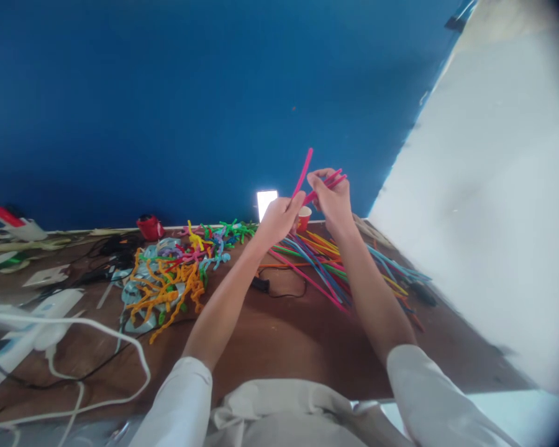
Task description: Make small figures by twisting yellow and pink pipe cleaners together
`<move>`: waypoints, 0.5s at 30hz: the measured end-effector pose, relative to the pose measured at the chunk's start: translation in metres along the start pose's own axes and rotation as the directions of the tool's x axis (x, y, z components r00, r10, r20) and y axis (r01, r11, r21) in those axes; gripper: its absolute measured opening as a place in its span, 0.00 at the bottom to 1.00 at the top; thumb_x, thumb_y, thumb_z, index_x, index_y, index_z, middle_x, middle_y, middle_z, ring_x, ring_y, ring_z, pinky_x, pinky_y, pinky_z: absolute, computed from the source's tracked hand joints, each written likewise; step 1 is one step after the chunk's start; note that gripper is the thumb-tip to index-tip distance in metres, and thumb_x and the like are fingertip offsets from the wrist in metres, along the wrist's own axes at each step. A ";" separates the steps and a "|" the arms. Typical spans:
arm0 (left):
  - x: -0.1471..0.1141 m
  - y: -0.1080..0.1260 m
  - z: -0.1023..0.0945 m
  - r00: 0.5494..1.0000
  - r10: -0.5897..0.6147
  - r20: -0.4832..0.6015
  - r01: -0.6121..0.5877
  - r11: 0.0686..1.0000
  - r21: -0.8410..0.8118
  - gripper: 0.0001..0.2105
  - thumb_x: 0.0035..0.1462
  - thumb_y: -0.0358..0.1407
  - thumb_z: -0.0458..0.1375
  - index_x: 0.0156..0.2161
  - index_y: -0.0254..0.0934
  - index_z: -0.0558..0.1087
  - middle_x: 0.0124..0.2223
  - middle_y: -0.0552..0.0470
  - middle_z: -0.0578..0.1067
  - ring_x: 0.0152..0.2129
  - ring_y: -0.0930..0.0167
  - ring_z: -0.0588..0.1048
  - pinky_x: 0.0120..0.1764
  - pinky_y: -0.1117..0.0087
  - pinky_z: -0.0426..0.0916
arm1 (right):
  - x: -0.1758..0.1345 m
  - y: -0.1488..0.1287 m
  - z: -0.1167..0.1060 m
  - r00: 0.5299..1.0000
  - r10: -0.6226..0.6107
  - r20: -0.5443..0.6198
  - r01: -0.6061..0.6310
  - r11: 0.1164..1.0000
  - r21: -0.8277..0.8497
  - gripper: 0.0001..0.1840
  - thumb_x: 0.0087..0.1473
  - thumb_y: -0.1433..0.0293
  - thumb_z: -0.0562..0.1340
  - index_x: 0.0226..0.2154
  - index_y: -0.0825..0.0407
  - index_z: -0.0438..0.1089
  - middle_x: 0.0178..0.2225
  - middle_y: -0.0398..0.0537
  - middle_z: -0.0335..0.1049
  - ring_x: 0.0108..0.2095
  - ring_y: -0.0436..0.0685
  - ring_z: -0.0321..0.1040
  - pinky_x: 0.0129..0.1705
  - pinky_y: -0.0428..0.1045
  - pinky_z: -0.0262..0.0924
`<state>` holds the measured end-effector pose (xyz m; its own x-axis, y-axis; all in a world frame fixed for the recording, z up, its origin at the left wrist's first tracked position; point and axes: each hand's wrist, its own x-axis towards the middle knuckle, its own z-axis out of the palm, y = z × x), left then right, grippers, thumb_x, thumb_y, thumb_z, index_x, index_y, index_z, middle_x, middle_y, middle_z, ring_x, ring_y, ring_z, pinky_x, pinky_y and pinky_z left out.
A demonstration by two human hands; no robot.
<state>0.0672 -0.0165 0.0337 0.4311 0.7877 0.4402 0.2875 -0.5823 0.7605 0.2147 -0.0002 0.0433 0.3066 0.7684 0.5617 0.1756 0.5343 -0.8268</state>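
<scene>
Both of my hands are raised above the far edge of the table, close together, gripping bent pink pipe cleaners (304, 170). My left hand (282, 217) is closed on them, and one pink length sticks up past its thumb. Pinched in my right hand (331, 195), two pink ends poke out to the upper right. Whether it is one folded pipe cleaner or more than one, I cannot tell. Beneath my hands a bundle of straight, many-coloured pipe cleaners (314, 264) lies on the table. Partly hidden behind my hands stands a red and white paper cup (304, 217).
Left of my arms is a heap of twisted pipe-cleaner shapes (168, 285) on the brown table (270, 341). A bright screen (266, 202) stands by the blue wall. A red pouch-like item (149, 228), a white power strip (32, 335) and looping white cable (140, 351) are further left.
</scene>
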 end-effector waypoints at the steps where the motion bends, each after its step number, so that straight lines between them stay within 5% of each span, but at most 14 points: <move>1: 0.000 0.000 0.000 0.999 0.019 0.040 -0.021 0.998 0.055 0.33 0.65 0.60 0.41 0.17 0.37 0.62 0.15 0.54 0.64 0.15 0.75 0.66 0.27 0.72 0.61 | 0.001 0.001 -0.001 0.999 -0.028 -0.023 0.028 0.999 -0.023 0.16 0.53 0.53 0.65 0.31 0.49 0.68 0.19 0.39 0.58 0.19 0.49 0.56 0.21 0.48 0.52; 6: -0.002 -0.001 0.003 0.996 0.085 0.036 -0.091 0.957 0.274 0.34 0.67 0.57 0.34 0.17 0.38 0.60 0.15 0.52 0.63 0.17 0.73 0.64 0.27 0.69 0.56 | 0.004 0.006 -0.003 0.992 -0.109 -0.062 0.104 0.992 -0.072 0.10 0.52 0.61 0.66 0.34 0.50 0.71 0.25 0.42 0.65 0.22 0.48 0.55 0.25 0.49 0.54; 10: -0.003 0.004 0.004 0.998 0.067 -0.006 -0.063 0.964 0.258 0.31 0.69 0.52 0.35 0.19 0.39 0.61 0.17 0.53 0.64 0.19 0.72 0.65 0.30 0.69 0.58 | 0.005 0.008 -0.003 0.991 -0.101 -0.093 0.099 0.995 -0.030 0.12 0.56 0.60 0.63 0.39 0.49 0.70 0.25 0.40 0.61 0.21 0.49 0.54 0.24 0.48 0.53; 15: 0.002 0.002 0.000 0.994 0.077 0.081 -0.091 0.978 0.189 0.23 0.69 0.50 0.42 0.27 0.38 0.62 0.20 0.55 0.66 0.20 0.73 0.66 0.29 0.71 0.58 | 0.012 0.016 -0.006 0.974 -0.163 -0.157 0.160 0.987 -0.027 0.17 0.60 0.52 0.58 0.41 0.48 0.67 0.28 0.43 0.63 0.24 0.50 0.61 0.24 0.48 0.55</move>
<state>0.0690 -0.0160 0.0362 0.5197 0.7217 0.4572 0.4035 -0.6791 0.6132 0.2265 0.0157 0.0368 0.4172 0.6063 0.6771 0.2476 0.6410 -0.7265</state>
